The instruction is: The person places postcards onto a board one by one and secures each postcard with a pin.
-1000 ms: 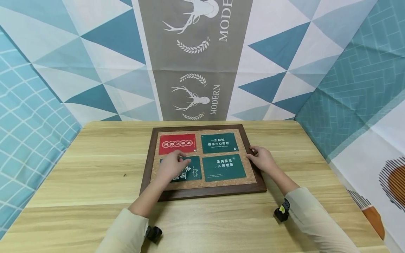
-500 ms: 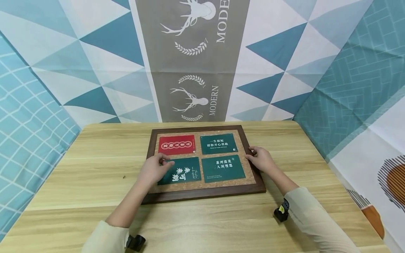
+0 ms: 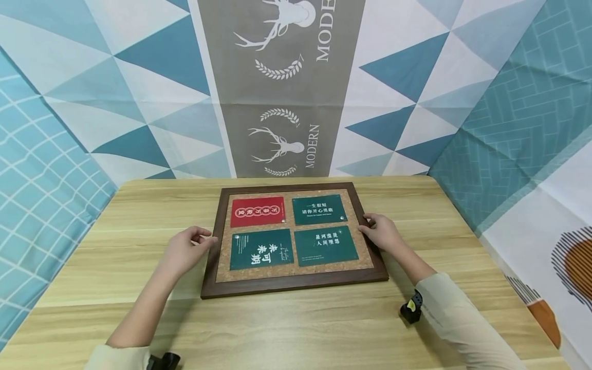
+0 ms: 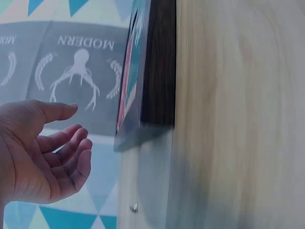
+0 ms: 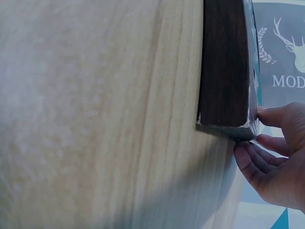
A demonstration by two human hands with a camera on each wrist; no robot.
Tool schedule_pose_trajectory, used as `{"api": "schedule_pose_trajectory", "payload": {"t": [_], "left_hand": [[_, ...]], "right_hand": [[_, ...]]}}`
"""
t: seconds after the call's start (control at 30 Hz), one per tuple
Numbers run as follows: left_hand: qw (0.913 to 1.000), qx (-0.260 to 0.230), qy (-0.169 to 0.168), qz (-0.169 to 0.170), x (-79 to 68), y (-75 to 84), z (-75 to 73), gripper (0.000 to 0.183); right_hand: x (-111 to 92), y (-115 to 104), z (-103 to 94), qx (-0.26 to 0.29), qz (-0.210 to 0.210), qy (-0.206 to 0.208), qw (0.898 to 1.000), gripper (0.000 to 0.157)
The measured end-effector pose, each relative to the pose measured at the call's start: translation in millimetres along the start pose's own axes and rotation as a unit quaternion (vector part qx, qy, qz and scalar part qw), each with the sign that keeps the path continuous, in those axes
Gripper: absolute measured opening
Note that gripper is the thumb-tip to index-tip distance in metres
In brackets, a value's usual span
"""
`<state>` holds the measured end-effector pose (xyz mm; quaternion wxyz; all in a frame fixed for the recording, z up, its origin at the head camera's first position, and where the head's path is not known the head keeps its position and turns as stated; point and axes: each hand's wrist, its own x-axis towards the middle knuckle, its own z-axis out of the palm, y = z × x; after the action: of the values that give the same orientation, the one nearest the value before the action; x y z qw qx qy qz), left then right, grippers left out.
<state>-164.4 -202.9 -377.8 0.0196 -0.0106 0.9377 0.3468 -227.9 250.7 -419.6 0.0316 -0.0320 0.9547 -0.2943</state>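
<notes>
A framed cork board (image 3: 296,288) with a dark brown wooden rim lies flat on the table. It bears a red card (image 3: 258,211) at the upper left and three green cards, the upper right card (image 3: 319,209), the lower right card (image 3: 326,245) and the lower left card (image 3: 261,249). Small clear pins show near card corners. Just off the left rim, my left hand (image 3: 185,252) hovers with thumb and fingers apart and loosely bent, holding nothing in the left wrist view. My right hand (image 5: 281,152) holds the board's right edge, thumb on top and fingertips at the side.
The light wooden table (image 3: 296,329) surrounds the board on all sides. Behind it hangs a patterned cloth (image 3: 277,128) with deer heads and triangles. Black wrist cameras hang under both sleeves, the left camera (image 3: 164,361) and the right camera (image 3: 410,312).
My left hand has moved left from above the lower left green card to outside the board's left rim, uncovering that card. My right hand stays at the right edge.
</notes>
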Motion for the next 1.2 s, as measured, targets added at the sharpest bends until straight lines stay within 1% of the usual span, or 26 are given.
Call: {"api": "schedule_pose_trajectory", "payload": {"t": [0.13, 0.3, 0.43, 0.6, 0.7, 0.8, 1.0, 1.07, 1.2], "left_hand": [[0.9998, 0.016, 0.0, -0.012, -2.5, -13.4, -10.3, 0.043], [0.9989, 0.035, 0.001, -0.031, -3.5, -36.9, -23.4, 0.053], [0.9978, 0.05, 0.002, -0.043, -4.8, -53.2, -32.9, 0.055], [0.9959, 0.056, -0.026, -0.066, -6.9, -66.4, -40.1, 0.054], [0.994, 0.064, -0.043, -0.077, -7.0, -70.4, -41.7, 0.054], [0.9929, 0.073, -0.051, -0.079, -6.4, -72.6, -40.9, 0.052], [0.992, 0.062, -0.066, -0.088, -4.6, -72.9, -38.0, 0.052], [0.9919, 0.063, -0.067, -0.088, -3.8, -73.0, -37.0, 0.05], [0.9925, 0.075, -0.058, -0.077, -2.7, -73.5, -34.3, 0.043]], "right_hand": [[0, 0, 1.2, -0.001, 0.003, -0.003, 1.0, 0.049], [1, 1, 2.3, -0.002, 0.007, -0.006, 1.0, 0.049], [2, 1, 2.2, 0.0, 0.006, -0.006, 1.0, 0.05], [2, 1, 1.5, -0.002, 0.006, -0.006, 1.0, 0.049], [1, 0, 0.9, -0.001, 0.005, -0.006, 1.0, 0.049], [0, -1, 0.3, -0.001, 0.003, -0.004, 1.0, 0.049], [1, 0, 1.3, -0.003, 0.004, -0.005, 1.0, 0.049], [1, 0, 1.8, -0.002, 0.005, -0.005, 1.0, 0.049], [2, 2, 2.3, -0.003, 0.004, -0.006, 1.0, 0.049]]}}
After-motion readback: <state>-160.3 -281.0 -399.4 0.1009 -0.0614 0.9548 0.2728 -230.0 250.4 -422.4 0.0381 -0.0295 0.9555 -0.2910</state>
